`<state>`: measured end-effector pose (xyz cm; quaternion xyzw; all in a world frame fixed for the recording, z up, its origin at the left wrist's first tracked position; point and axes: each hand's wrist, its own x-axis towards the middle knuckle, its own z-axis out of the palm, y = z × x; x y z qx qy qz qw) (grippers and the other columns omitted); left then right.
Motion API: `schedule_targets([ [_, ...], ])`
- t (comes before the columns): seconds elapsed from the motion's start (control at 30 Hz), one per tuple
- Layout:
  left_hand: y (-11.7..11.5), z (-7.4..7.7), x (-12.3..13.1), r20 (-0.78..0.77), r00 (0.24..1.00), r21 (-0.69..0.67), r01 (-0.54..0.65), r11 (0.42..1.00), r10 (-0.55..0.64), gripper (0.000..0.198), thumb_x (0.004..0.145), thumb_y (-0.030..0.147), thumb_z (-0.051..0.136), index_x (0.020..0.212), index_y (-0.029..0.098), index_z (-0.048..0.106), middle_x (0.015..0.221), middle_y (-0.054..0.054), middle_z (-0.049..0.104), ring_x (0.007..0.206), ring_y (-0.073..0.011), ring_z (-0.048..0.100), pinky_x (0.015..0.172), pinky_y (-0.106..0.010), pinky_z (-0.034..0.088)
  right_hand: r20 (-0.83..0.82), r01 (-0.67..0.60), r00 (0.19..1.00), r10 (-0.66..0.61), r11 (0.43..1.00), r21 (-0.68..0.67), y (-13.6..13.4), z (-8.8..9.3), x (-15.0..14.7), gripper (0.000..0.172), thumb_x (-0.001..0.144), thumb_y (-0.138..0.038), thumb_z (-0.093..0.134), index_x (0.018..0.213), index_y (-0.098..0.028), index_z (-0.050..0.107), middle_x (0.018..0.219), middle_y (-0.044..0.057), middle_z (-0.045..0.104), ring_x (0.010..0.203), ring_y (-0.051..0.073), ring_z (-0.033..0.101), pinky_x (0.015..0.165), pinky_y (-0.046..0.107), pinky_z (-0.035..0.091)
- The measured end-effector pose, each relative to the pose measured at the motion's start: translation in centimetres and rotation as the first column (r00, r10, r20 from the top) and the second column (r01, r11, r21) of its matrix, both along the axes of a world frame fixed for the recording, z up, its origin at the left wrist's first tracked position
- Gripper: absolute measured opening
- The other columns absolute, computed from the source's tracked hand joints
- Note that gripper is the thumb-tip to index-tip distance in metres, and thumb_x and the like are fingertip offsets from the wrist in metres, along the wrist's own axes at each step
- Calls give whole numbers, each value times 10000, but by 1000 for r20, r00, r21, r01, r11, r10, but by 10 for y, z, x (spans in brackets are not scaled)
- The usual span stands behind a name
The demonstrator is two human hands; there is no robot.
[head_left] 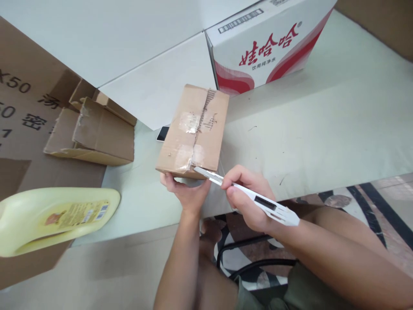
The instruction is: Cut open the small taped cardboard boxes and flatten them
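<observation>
A small brown cardboard box point(180, 137) stands on the table, its taped seam facing up with pieces of clear tape across it. My left hand point(189, 196) grips the box from its near side, fingers partly hidden beneath the edge. In my right hand point(250, 198) is a white utility knife point(247, 191), held between thumb and fingers. The knife's blade is out, and its tip is at the near end of the seam, by the lower tape. Whether the blade has gone into the tape I cannot tell.
A white carton with red lettering point(264, 56) stands behind at the right. An opened cardboard box point(97, 133) and a pale yellow bottle point(61, 215) are at the left. A phone-like dark device point(162, 134) pokes out behind the small box. The pale green tabletop point(322, 129) extends right.
</observation>
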<state>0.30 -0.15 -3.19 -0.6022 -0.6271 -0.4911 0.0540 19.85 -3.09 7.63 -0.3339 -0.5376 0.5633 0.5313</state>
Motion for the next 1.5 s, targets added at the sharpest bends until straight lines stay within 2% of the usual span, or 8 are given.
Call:
schedule_targets([
  [0.17,3,-1,-2,-68,997,128,32,991,-24,1193,543,351,869,1449,297,94,1437,-158,298,1402,-330,401,1162,-553,361,7,-16,1000,16,1000,12,-1,-4,4,84,913,-257,541,846,-210,562,579,-73,460,486,78,372,462,216,309],
  [0.53,4,1,3,-5,1000,77,12,997,-12,1220,477,387,895,1425,257,140,1422,-163,302,1362,-330,431,1166,-535,364,-129,-35,991,26,997,-69,4,-5,5,96,891,-275,576,828,-203,584,558,-70,462,468,79,364,449,219,271],
  [0.77,11,6,7,100,994,110,34,993,-46,1209,505,405,899,1428,290,126,1429,-151,284,1365,-289,409,1158,-501,364,-664,-409,733,144,875,-261,31,-28,24,146,850,-372,575,794,-247,525,445,-110,315,389,82,200,452,223,251],
  [1.03,7,9,6,108,993,153,21,988,-38,1138,537,450,866,1396,290,137,1444,-164,220,1355,-296,383,1121,-513,382,-661,-416,749,46,810,-414,40,-52,47,206,751,-437,655,800,-242,611,474,-86,343,430,93,235,473,219,297],
  [1.2,2,17,3,298,950,147,53,988,-96,1159,545,555,860,1412,323,126,1446,-154,261,1344,-287,411,1082,-485,418,-672,-381,740,-22,809,-447,37,-60,52,303,779,-430,678,634,-219,515,469,-93,206,417,81,211,470,203,312],
  [1.33,5,34,6,603,779,159,94,983,-172,1133,537,475,884,1405,371,164,1433,-98,377,1287,-244,491,1038,-405,458,-610,-313,788,-85,797,-516,39,-67,45,260,766,-364,694,626,-212,536,470,-99,189,410,72,184,439,190,261],
  [1.4,5,43,8,792,576,180,99,979,-204,983,554,399,861,1364,353,306,1386,-56,482,1232,-220,538,1025,-361,466,-586,-296,806,-87,797,-526,39,-68,41,211,746,-339,689,640,-210,560,470,-98,202,412,70,196,438,188,249],
  [1.5,1,52,10,978,168,94,181,979,-125,630,647,484,749,1209,279,551,1215,-45,631,1085,-231,616,895,-344,521,-595,-287,799,-85,816,-502,39,-67,40,188,711,-317,658,609,-208,543,463,-91,223,404,72,209,445,203,256],
])
